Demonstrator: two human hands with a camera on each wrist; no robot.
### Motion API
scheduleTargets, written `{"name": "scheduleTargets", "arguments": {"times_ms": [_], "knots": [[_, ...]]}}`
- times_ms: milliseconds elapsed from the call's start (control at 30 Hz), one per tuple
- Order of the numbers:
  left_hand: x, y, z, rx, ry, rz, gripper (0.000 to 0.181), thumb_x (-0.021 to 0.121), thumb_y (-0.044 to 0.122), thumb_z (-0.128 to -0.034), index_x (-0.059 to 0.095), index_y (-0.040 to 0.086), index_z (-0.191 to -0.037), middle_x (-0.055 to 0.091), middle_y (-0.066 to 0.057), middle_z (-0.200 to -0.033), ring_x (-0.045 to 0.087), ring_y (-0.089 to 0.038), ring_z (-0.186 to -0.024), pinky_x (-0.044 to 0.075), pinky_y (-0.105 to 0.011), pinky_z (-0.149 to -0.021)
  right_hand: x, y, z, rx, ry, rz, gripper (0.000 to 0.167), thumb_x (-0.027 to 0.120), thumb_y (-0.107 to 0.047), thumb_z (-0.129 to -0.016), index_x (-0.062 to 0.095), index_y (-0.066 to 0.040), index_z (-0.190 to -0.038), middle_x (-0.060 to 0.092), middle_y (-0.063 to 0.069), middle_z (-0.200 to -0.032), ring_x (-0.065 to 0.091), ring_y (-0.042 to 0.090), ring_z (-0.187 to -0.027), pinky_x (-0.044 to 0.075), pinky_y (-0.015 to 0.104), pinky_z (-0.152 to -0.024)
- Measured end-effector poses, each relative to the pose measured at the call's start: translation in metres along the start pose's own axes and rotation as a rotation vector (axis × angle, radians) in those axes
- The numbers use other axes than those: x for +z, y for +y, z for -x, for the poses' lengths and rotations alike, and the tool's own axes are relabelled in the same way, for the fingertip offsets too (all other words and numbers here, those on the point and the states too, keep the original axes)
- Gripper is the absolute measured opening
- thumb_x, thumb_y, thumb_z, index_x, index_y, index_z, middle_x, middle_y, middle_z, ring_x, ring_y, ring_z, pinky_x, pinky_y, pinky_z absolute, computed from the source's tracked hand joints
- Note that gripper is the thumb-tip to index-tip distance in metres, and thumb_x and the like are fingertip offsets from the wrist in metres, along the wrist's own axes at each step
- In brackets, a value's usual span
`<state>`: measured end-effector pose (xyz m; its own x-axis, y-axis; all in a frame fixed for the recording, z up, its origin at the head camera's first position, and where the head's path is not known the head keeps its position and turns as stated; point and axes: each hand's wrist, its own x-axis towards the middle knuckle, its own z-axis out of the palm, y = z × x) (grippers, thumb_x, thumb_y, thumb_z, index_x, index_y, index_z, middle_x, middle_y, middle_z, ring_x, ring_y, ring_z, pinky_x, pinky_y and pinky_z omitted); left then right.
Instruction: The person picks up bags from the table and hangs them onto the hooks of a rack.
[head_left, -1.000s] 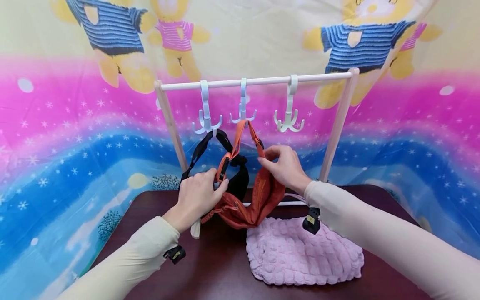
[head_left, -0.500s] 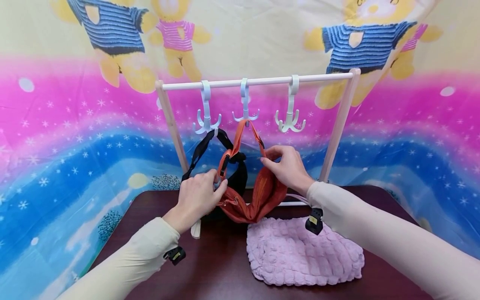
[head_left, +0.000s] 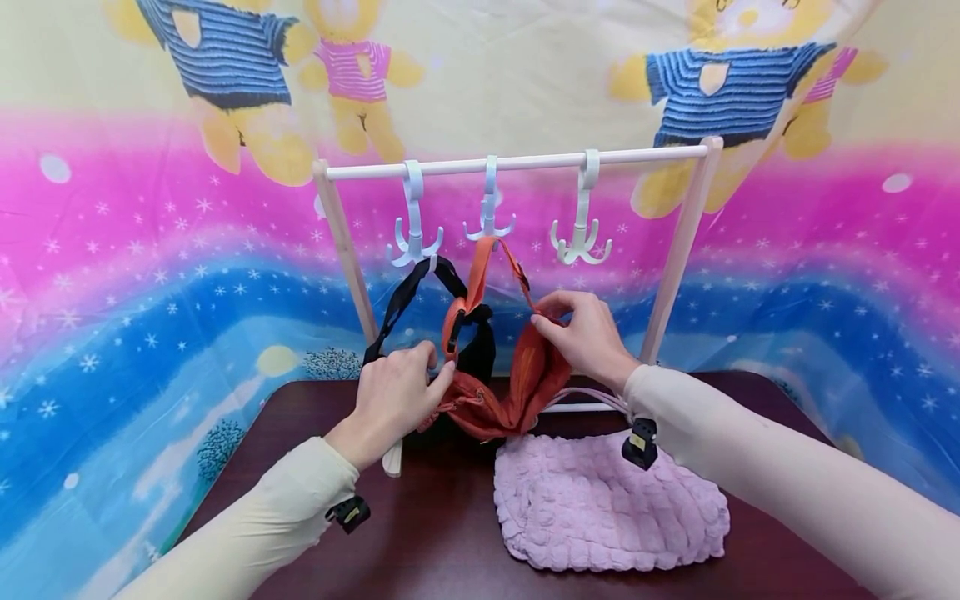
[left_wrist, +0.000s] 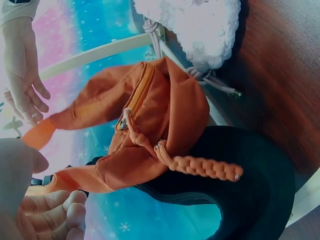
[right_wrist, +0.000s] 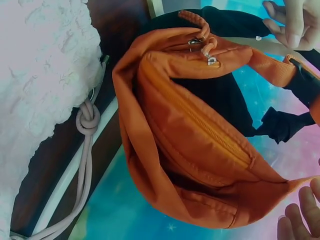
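An orange waist bag (head_left: 540, 367) hangs by its strap at the middle hook (head_left: 489, 218). My right hand (head_left: 588, 333) pinches its right end, where bag meets strap. Beside the black buckle on the strap's left side is my left hand (head_left: 397, 392), with fingers loosely bent. In the left wrist view the orange strap (left_wrist: 80, 179) passes between thumb and fingers, which do not visibly close on it. The zip pocket and braided pull (left_wrist: 207, 167) face outward. Behind hangs a black bag (left_wrist: 250, 165), its strap on the left hook (head_left: 414, 237).
A white and wooden rack (head_left: 540, 162) stands on the dark red table (head_left: 420, 533). On its bar, the right hook (head_left: 581, 237) carries nothing. A pink puffy bag (head_left: 611, 504) with cord handles (right_wrist: 85, 150) lies at front right. A printed cloth (head_left: 150, 333) hangs behind.
My right hand has shifted slightly right with the bag's right end, and the bag's bottom has risen a little. My left hand stays nearly still while the strap buckle stands slightly farther right of it.
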<state>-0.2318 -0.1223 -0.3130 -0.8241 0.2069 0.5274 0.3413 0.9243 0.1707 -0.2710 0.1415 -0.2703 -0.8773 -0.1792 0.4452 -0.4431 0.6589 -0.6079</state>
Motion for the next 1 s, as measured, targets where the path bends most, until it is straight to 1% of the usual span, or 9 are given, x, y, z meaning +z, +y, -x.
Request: {"name": "scheduleTargets", "arguments": {"times_ms": [133,233,467,633,800,1000], "knots": [[0.001,0.000,0.001,0.003,-0.007,0.000,0.033,0.062,0.042,-0.0986,0.062,0.012,-0.084,0.044,0.002,-0.052,0.040,-0.012,-0.042,0.030,-0.028,-0.040,-0.002,0.002,0.001,0.007,-0.001,-0.002,0.022,0.068,-0.024,-0.097,0.074,-0.010,-0.114,0.076,0.008,-0.106,0.068,0.021,-0.086,0.055,0.033,-0.070],[0.002,0.001,0.003,0.007,-0.005,-0.002,0.033,0.063,0.042,-0.0982,0.062,0.013,-0.083,0.045,0.003,-0.052,0.041,-0.012,-0.042,0.030,-0.028,-0.040,-0.003,0.004,0.003,0.010,-0.002,0.003,0.024,0.068,-0.024,-0.098,0.073,-0.009,-0.116,0.075,0.009,-0.109,0.069,0.022,-0.087,0.055,0.034,-0.072],[0.003,0.004,0.009,0.022,0.008,0.005,0.031,0.064,0.041,-0.0975,0.061,0.014,-0.082,0.046,0.005,-0.052,0.040,-0.011,-0.042,0.030,-0.028,-0.040,-0.006,0.009,0.007,0.009,0.001,0.035,0.024,0.066,-0.024,-0.099,0.073,-0.008,-0.115,0.075,0.009,-0.106,0.068,0.024,-0.090,0.055,0.040,-0.077],[0.004,0.008,0.013,0.034,-0.009,0.011,0.033,0.064,0.041,-0.0978,0.059,0.014,-0.080,0.044,0.005,-0.051,0.039,-0.010,-0.042,0.029,-0.027,-0.039,-0.006,0.016,0.012,0.016,-0.019,0.049,0.023,0.065,-0.024,-0.099,0.072,-0.009,-0.115,0.075,0.009,-0.107,0.068,0.023,-0.091,0.056,0.042,-0.080],[0.005,0.011,0.015,0.051,-0.012,0.018,0.033,0.064,0.041,-0.0974,0.056,0.016,-0.078,0.043,0.006,-0.051,0.038,-0.009,-0.041,0.028,-0.027,-0.039,-0.007,0.018,0.019,0.023,-0.046,0.050,0.021,0.065,-0.024,-0.100,0.072,-0.012,-0.115,0.075,0.007,-0.107,0.067,0.022,-0.090,0.055,0.038,-0.078],[0.005,0.015,0.018,0.055,-0.011,0.024,0.030,0.064,0.041,-0.0971,0.059,0.017,-0.080,0.043,0.008,-0.051,0.039,-0.007,-0.042,0.028,-0.027,-0.040,-0.006,0.020,0.025,0.005,-0.054,0.050,0.018,0.065,-0.023,-0.099,0.073,-0.013,-0.113,0.076,0.005,-0.104,0.067,0.020,-0.088,0.053,0.034,-0.075]]}}
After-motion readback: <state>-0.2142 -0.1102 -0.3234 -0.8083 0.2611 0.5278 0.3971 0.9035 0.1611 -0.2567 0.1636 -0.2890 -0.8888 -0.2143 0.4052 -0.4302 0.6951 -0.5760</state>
